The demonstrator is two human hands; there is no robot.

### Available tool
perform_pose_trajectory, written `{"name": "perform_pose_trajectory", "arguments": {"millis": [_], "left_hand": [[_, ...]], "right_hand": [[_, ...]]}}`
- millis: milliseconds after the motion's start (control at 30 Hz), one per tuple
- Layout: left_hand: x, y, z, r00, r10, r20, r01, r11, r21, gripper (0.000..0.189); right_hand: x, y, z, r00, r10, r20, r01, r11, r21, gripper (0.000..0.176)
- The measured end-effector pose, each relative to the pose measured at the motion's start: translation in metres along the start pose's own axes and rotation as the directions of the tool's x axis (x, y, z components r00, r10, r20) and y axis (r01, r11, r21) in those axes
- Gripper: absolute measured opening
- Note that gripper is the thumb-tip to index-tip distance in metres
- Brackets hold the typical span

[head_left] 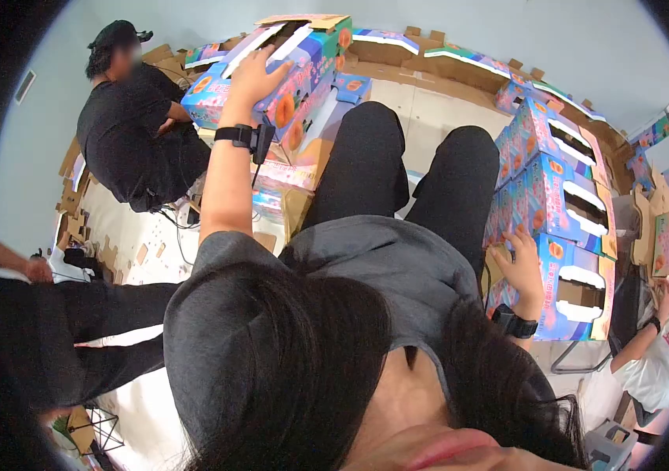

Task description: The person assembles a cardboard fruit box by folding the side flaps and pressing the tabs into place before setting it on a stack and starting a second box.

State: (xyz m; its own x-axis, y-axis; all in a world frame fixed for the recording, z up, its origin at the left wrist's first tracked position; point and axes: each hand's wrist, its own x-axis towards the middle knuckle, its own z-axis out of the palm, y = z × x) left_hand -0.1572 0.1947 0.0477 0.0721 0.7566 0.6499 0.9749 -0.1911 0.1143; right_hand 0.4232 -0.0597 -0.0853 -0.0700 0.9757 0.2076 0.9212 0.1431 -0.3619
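Note:
My left hand (pixel 254 80) is stretched out over the top of a blue and pink printed cardboard carton (pixel 295 74) with peach pictures. The thumb is apart from the fingers, which lie at the carton's upper edge beside its slot and white flaps. Below that carton sit more cartons of the same print. My right hand (pixel 521 265) has its fingers spread against the side of a stack of like cartons (pixel 538 208), low down near my right thigh. These cartons have white-edged handle openings turned to the right.
A person in black (pixel 134 133) sits at the left, beside the carton. Another person's dark-trousered legs (pixel 107 322) are at the lower left. A person in a white shirt (pixel 656 369) handles cardboard at the right. Cardboard scraps (pixel 150 250) litter the floor; more cartons (pixel 460 74) line the wall.

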Motion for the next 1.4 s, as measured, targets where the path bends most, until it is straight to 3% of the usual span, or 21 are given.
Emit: {"name": "perform_pose_trajectory", "arguments": {"millis": [133,233,333,533,633,800,900,1067,1167,1267,1400], "left_hand": [[0.01,-0.018,0.009,0.962,-0.225,0.155,0.208,0.971,0.117,0.084],[0.013,-0.024,0.008,0.874,-0.357,0.331,0.324,0.934,0.153,0.088],[0.014,-0.019,-0.001,0.831,-0.397,0.39,0.384,0.916,0.113,0.085],[0.011,-0.03,0.01,0.873,-0.409,0.264,0.408,0.911,0.063,0.074],[-0.003,-0.016,-0.007,0.903,-0.419,0.091,0.421,0.907,0.001,0.066],[-0.026,0.023,-0.053,0.939,-0.206,-0.274,0.187,0.978,-0.094,0.035],[-0.031,0.054,-0.08,0.889,0.021,-0.457,-0.014,1.0,0.02,0.029],[-0.044,0.126,-0.113,0.876,0.042,-0.481,-0.066,0.997,-0.033,0.029],[-0.046,0.154,-0.119,0.899,0.045,-0.436,-0.129,0.978,-0.165,0.029],[-0.048,0.174,-0.117,0.935,0.086,-0.344,-0.19,0.94,-0.283,0.032],[-0.057,0.199,-0.112,0.941,0.207,-0.268,-0.293,0.895,-0.338,0.036]], "right_hand": [[0.002,0.001,0.0,1.0,0.001,0.013,-0.001,1.0,0.016,0.046],[0.005,-0.002,0.0,1.0,-0.001,0.03,0.0,1.0,0.03,0.045],[0.004,0.0,0.008,0.999,-0.014,0.031,0.012,0.998,0.055,0.043],[0.006,-0.009,0.004,1.0,-0.019,0.004,0.018,0.996,0.084,0.04],[0.003,-0.005,0.007,0.999,-0.026,-0.027,0.028,0.996,0.082,0.037],[0.009,-0.01,0.001,1.0,-0.008,0.025,0.005,0.992,0.124,0.032],[0.016,-0.031,-0.005,0.994,-0.024,-0.109,0.03,0.998,0.053,0.028],[0.034,-0.081,-0.041,0.946,-0.138,-0.295,0.177,0.978,0.11,0.027],[0.047,-0.103,-0.062,0.891,-0.22,-0.398,0.288,0.95,0.118,0.027],[0.058,-0.121,-0.084,0.771,-0.322,-0.549,0.424,0.904,0.065,0.024],[0.058,-0.146,-0.109,0.527,-0.378,-0.761,0.503,0.86,-0.079,0.02]]}}
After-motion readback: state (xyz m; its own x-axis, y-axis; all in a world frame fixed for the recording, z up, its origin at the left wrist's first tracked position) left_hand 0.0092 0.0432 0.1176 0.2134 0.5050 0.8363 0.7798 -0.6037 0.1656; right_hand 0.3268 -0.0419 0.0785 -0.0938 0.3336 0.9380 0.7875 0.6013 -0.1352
